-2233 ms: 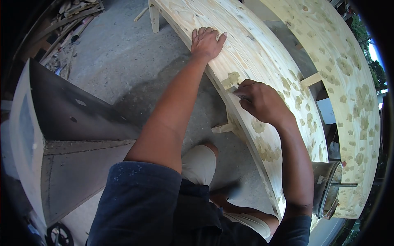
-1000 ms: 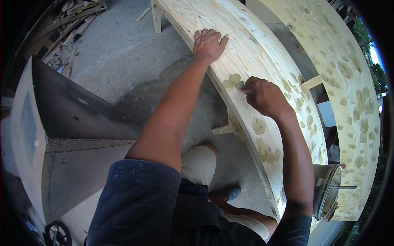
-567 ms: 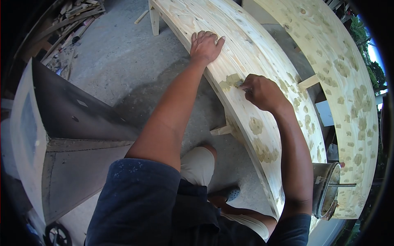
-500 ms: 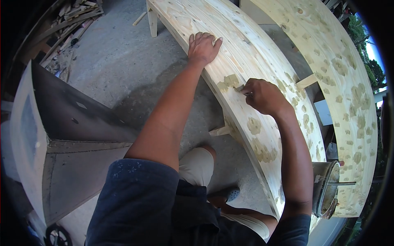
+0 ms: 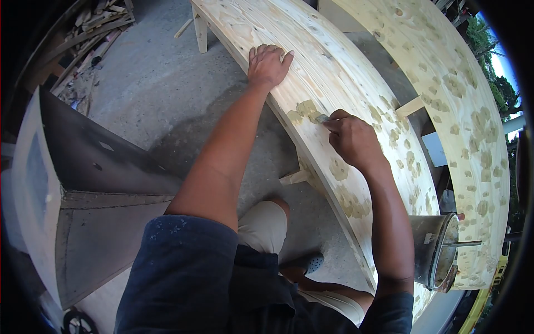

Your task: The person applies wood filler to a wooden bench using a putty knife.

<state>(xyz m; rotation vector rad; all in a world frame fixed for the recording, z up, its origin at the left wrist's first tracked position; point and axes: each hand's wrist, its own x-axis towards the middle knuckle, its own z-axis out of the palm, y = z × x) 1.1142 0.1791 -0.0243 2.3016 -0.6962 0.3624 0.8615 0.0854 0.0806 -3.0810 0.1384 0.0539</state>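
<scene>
A long pale wooden panel (image 5: 328, 78) runs from the upper left to the lower right. My left hand (image 5: 268, 65) lies flat on its near edge, fingers stretched out, with nothing held. My right hand (image 5: 353, 139) grips a small putty knife (image 5: 321, 118); most of its handle is hidden in the fist. The blade's tip is at the right edge of a tan filler patch (image 5: 306, 109) on the panel. More dried-looking filler spots (image 5: 353, 203) dot the wood nearer to me.
A used metal can (image 5: 436, 250) with a rod across its mouth rests on the panel at right. Beyond is a second filler-spotted panel (image 5: 473, 128). A grey box-like piece (image 5: 111, 222) stands at left. Scrap wood (image 5: 94, 28) is piled at the upper left.
My right hand has shifted and turned slightly, so more of the putty knife's blade shows beside the filler patch. My left hand stays flat on the panel. The whole view has drifted slightly.
</scene>
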